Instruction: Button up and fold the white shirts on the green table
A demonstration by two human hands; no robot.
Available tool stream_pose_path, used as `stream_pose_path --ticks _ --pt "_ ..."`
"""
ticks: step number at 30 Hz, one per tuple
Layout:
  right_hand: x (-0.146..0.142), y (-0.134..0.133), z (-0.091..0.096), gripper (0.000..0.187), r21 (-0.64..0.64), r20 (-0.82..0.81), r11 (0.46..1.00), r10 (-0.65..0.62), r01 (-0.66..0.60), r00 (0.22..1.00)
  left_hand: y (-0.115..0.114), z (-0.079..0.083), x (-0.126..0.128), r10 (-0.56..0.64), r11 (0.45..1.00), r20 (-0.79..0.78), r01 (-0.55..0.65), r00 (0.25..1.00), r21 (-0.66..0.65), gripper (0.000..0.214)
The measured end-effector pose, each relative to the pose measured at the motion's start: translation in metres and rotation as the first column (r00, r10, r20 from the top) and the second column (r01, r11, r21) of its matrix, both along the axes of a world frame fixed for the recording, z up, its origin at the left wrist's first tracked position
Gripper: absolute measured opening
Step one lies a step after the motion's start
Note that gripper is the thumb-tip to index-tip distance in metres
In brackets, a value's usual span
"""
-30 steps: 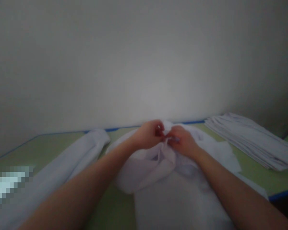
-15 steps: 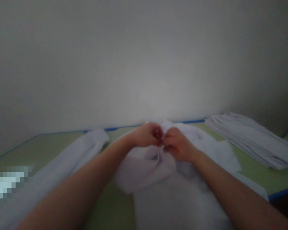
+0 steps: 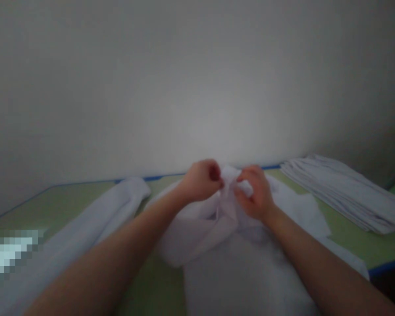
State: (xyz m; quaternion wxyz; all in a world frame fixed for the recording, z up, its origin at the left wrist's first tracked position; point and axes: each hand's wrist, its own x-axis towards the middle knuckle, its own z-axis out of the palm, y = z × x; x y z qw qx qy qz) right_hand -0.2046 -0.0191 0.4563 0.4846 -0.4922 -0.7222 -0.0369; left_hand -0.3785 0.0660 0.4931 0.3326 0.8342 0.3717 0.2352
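Note:
A white garment lies spread on the green table in front of me. Both my hands meet at its far end, near the wall. My left hand is closed, pinching a bunched fold of the white fabric between thumb and fingers. My right hand is also closed on the same fold, fingers curled round it, lifting it slightly off the table. What lies inside the fold is hidden.
A rolled or bunched white cloth stretches along the left. A stack of folded white cloths sits at the right. The wall rises just behind the table's blue edge. A pixelated patch covers the lower left.
Both hands have risen a little and drawn slightly apart, pulling the pinched fold of fabric up between them. The rest of the garment has stayed put.

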Motion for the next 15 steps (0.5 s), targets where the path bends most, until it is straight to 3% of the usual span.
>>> stream_pose_path --ticks 4,8,15 --pt "-0.004 0.002 -0.002 0.025 -0.105 0.033 0.994 -0.016 0.019 0.999 -0.016 0.008 0.005 0.053 0.987 0.024 -0.056 0.998 0.151 0.012" --pt "-0.011 0.006 -0.008 0.034 -0.179 -0.079 0.983 -0.042 0.027 0.996 -0.022 0.011 0.007 0.061 0.978 0.03 -0.066 0.998 0.199 0.01" --pt "-0.009 0.009 -0.014 0.032 -0.325 -0.343 0.929 0.059 -0.177 0.937 -0.019 0.01 0.006 0.046 0.983 0.038 -0.052 0.998 0.175 0.012"
